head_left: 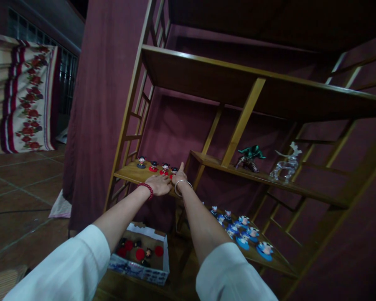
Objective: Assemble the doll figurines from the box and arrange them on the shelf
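Note:
Both arms reach forward to the small wooden shelf [130, 173] at the left of a display rack. On it stand several small doll figurines with black hair: one on a dark base [141, 162], others on red bases, such as this red-based figurine [153, 167]. My left hand [158, 184], with a red bead bracelet, lies palm down at the shelf's front edge, fingers stretched to the right. Beside the rightmost figurine [174, 171], my right hand [179, 175], wearing a silver bangle, has its thumb raised. Whether its fingers touch that figurine is hard to tell.
Below is an open cardboard box [166, 255] with more red-based figurines. Blue-and-white figurines [242, 238] crowd the lower right shelf. A green-and-brown ornament [250, 158] and a clear deer figure [286, 164] occupy the middle shelf. An upright post [244, 121] divides the rack.

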Available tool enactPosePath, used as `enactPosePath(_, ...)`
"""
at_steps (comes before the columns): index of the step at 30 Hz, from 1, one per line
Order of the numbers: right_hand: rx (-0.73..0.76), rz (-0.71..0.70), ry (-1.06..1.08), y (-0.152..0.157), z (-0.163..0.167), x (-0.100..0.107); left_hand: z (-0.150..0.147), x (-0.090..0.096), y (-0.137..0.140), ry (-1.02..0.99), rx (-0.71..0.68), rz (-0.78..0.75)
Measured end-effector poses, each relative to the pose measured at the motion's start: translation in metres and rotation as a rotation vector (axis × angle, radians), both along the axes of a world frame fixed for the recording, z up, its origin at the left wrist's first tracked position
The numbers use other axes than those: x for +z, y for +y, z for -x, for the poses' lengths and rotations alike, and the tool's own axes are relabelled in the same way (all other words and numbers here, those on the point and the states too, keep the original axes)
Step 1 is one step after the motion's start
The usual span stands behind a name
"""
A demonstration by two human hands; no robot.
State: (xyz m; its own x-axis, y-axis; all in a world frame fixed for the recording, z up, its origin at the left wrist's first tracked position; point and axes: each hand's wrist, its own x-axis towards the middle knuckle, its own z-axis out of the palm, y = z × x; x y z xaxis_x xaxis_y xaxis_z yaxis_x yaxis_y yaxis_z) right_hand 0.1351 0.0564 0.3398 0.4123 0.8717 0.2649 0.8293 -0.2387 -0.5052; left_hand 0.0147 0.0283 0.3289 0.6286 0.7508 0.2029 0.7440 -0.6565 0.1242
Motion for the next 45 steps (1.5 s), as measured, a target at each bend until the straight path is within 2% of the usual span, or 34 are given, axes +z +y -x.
enactPosePath(11,-0.027,0.030,0.033,0.009,0.005,0.004,0.002,-0.003,0.000,-0.024,-0.006,-0.062)
enactPosePath(20,0.008,-0.015,0.005,0.004,0.004,0.000,0.006,-0.001,-0.006,-0.109,0.021,-0.125)
enactPosePath(25,0.034,-0.015,-0.008,0.002,0.001,-0.001,0.021,-0.004,-0.004,-0.277,0.189,-0.122)
enactPosePath(30,-0.024,-0.023,-0.025,0.004,-0.001,-0.003,0.049,-0.005,0.012,-0.374,0.520,-0.217)
enactPosePath(32,-0.020,-0.018,0.000,0.004,-0.002,-0.003,0.061,-0.003,0.021,-0.405,0.573,-0.239)
enactPosePath(34,-0.014,-0.012,0.021,0.003,-0.003,-0.002,0.069,0.001,0.031,-0.423,0.651,-0.152)
enactPosePath(38,-0.031,0.000,0.046,-0.001,-0.002,0.001,0.075,0.009,0.047,-0.474,0.678,-0.008)
enactPosePath(45,-0.034,-0.003,0.091,-0.004,-0.002,0.003,0.069,0.009,0.070,-0.454,0.742,0.015)
